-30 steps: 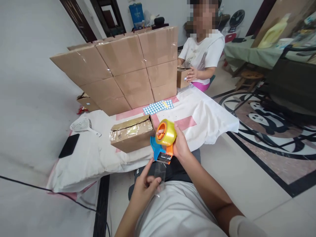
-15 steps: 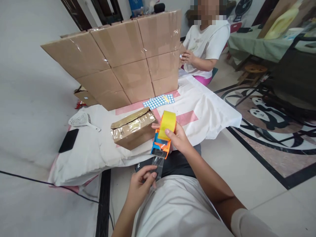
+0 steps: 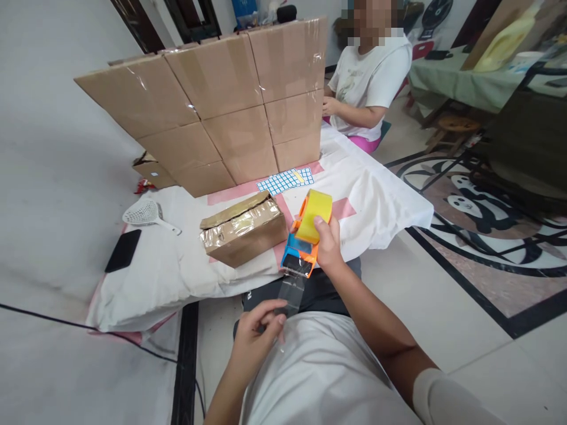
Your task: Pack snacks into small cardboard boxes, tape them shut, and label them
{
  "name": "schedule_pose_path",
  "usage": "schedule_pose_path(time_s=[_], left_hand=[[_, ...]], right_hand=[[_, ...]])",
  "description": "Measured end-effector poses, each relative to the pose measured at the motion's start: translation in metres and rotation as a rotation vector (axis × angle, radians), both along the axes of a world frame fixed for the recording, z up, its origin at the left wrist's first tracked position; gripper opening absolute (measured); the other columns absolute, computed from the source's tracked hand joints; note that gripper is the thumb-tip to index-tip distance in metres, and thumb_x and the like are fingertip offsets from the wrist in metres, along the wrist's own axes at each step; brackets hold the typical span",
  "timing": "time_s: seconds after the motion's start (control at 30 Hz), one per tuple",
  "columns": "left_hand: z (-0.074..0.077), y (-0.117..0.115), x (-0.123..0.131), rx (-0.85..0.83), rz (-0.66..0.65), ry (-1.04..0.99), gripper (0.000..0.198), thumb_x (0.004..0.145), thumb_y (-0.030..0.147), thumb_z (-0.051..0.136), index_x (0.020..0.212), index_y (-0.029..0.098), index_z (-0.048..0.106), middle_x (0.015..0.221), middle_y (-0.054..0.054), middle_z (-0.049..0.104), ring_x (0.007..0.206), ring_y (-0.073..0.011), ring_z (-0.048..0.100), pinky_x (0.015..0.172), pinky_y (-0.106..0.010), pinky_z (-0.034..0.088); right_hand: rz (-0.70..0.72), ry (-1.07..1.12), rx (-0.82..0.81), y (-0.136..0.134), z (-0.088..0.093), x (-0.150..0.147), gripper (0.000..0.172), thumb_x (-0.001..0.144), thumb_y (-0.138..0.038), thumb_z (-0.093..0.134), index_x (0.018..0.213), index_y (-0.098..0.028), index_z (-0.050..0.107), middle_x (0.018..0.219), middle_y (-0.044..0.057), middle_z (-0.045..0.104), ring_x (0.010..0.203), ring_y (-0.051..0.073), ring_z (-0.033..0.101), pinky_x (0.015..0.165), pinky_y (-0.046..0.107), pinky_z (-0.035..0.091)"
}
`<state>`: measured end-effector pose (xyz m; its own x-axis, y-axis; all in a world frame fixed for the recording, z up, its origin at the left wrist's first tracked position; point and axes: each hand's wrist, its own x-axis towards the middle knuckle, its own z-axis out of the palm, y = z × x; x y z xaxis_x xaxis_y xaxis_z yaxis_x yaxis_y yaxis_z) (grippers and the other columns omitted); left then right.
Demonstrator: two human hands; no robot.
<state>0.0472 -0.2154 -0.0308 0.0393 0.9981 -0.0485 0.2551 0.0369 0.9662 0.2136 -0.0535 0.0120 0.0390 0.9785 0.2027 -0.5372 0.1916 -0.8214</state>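
My right hand point(image 3: 328, 245) grips an orange and blue tape dispenser point(image 3: 301, 251) that carries a yellow tape roll point(image 3: 314, 208). A clear strip of tape point(image 3: 292, 290) runs from the dispenser down to my left hand point(image 3: 257, 336), whose fingers pinch its free end above my lap. Just left of the dispenser, a small cardboard box point(image 3: 241, 227) wrapped in shiny tape lies on the white cloth point(image 3: 168, 265).
A wall of stacked cardboard boxes point(image 3: 221, 106) stands behind. Near it lie a sheet of blue labels point(image 3: 286, 180), a white scoop point(image 3: 144, 213) and a black phone point(image 3: 123, 251). Another person in a white shirt point(image 3: 370, 77) sits at the far side.
My right hand has lifted the dispenser up and to the right, drawing out a longer strip of tape. My left hand keeps hold of the tape end.
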Motion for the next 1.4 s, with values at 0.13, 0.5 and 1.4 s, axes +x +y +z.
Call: schedule_pose_path(time_s=[0.13, 0.5, 1.4], left_hand=[[0.001, 0.001, 0.001, -0.01, 0.025, -0.032, 0.037, 0.092, 0.043, 0.063, 0.118, 0.017, 0.071, 0.047, 0.005, 0.06, 0.042, -0.0088, 0.048, 0.049, -0.02, 0.037], [0.001, 0.003, 0.0, 0.061, 0.011, 0.014, 0.024, 0.092, 0.038, 0.063, 0.09, 0.019, 0.079, 0.05, 0.002, 0.065, 0.038, -0.0071, 0.045, 0.047, -0.02, 0.036], [0.054, 0.047, 0.021, 0.273, -0.086, 0.103, 0.02, 0.096, 0.031, 0.062, 0.084, 0.022, 0.075, 0.085, -0.002, 0.073, 0.08, -0.0149, 0.066, 0.075, -0.025, 0.046]], right_hand=[[0.014, 0.026, -0.037, -0.002, 0.004, -0.001, 0.031, 0.084, -0.051, 0.067, 0.094, -0.023, 0.062, 0.076, 0.001, 0.071, 0.074, 0.021, 0.074, 0.072, 0.036, 0.063], [0.111, 0.085, -0.196, -0.016, 0.016, -0.005, 0.032, 0.083, -0.051, 0.067, 0.096, -0.022, 0.061, 0.069, 0.001, 0.069, 0.069, 0.024, 0.074, 0.063, 0.036, 0.063], [0.045, 0.038, -0.213, -0.023, 0.027, -0.001, 0.031, 0.083, -0.052, 0.065, 0.09, -0.022, 0.059, 0.072, 0.003, 0.071, 0.076, 0.025, 0.074, 0.066, 0.036, 0.063]])
